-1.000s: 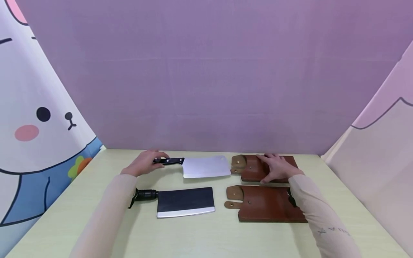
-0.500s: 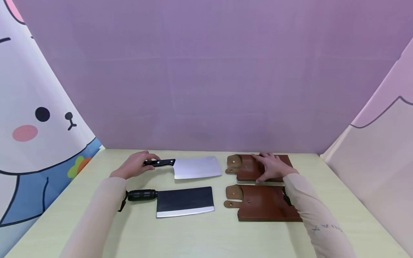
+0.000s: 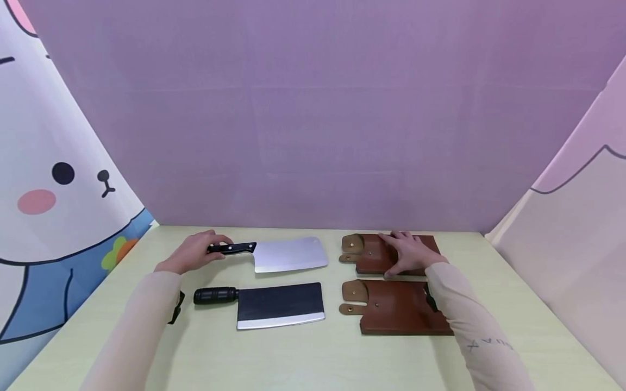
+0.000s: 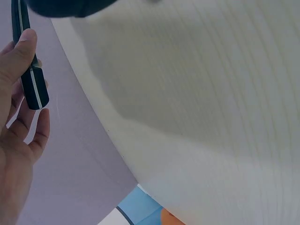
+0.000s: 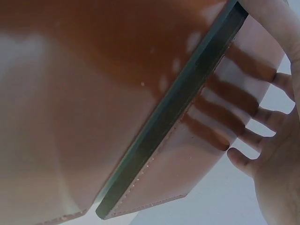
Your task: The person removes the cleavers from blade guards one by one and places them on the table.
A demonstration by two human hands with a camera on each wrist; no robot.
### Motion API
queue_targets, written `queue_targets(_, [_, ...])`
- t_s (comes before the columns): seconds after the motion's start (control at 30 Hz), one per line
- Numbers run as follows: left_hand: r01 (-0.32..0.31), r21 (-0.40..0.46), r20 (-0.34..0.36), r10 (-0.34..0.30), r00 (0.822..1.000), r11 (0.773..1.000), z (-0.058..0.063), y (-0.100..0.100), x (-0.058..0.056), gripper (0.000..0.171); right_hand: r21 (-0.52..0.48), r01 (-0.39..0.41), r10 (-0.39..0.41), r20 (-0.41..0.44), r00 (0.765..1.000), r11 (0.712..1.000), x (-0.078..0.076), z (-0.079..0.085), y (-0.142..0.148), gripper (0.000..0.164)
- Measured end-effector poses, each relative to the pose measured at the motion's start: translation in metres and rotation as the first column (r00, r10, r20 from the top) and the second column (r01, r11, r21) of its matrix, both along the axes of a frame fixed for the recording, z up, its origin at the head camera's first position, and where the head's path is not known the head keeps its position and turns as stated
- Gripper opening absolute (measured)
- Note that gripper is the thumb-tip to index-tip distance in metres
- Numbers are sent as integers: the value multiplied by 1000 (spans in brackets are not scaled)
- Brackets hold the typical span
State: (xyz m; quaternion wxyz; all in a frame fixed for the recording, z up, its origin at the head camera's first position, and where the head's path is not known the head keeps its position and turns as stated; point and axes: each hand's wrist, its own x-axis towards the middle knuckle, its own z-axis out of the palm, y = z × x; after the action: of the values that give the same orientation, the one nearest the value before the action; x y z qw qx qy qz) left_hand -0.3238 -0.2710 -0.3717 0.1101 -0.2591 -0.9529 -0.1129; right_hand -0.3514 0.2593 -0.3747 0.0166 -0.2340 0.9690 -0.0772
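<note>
My left hand (image 3: 193, 252) pinches the black riveted handle (image 4: 35, 89) of a silver-bladed cleaver (image 3: 290, 255) at the far left of the table. Its thumb lies along the handle and the blade points right. At the far right, my right hand (image 3: 412, 254) spans a brown leather sheath (image 3: 367, 260), thumb at the near edge and fingertips (image 5: 241, 161) at the far one. The sheath's snap flap faces left. Closer in lies a second cleaver (image 3: 279, 304) with a dark blade and ribbed black handle. Right of it is a second, larger brown sheath (image 3: 398, 317), partly covered by my right sleeve.
All of this lies on a pale wood-grain table (image 3: 293, 361). A purple backdrop (image 3: 313, 119) rises at its far edge. A cartoon-printed sheet (image 3: 83, 190) stands on the left and a pale printed one (image 3: 582, 233) on the right.
My left hand has drawn the silver cleaver to the left, widening the gap to the far sheath. My right hand and the far sheath have shifted slightly left together. The near cleaver and sheath stay put.
</note>
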Motion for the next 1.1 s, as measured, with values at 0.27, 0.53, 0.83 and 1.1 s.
queue_targets(0.27, [-1, -4, 5, 1, 1000, 1000, 0, -4, 0, 32, -1, 10, -10, 21, 1000, 1000, 1, -1, 0, 106])
queue_targets(0.53, [-5, -10, 14, 5, 1000, 1000, -4, -9, 0, 32, 11, 7, -7, 40, 999, 1000, -1, -5, -3, 106])
queue_targets(0.83, [-5, -16, 27, 6, 1000, 1000, -6, -11, 4, 32, 13, 19, -20, 78, 997, 1000, -1, -5, -6, 106])
queue_targets(1.1, [-22, -33, 59, 23, 998, 999, -5, -11, 6, 33, 14, 29, -30, 131, 991, 999, -3, -3, -9, 106])
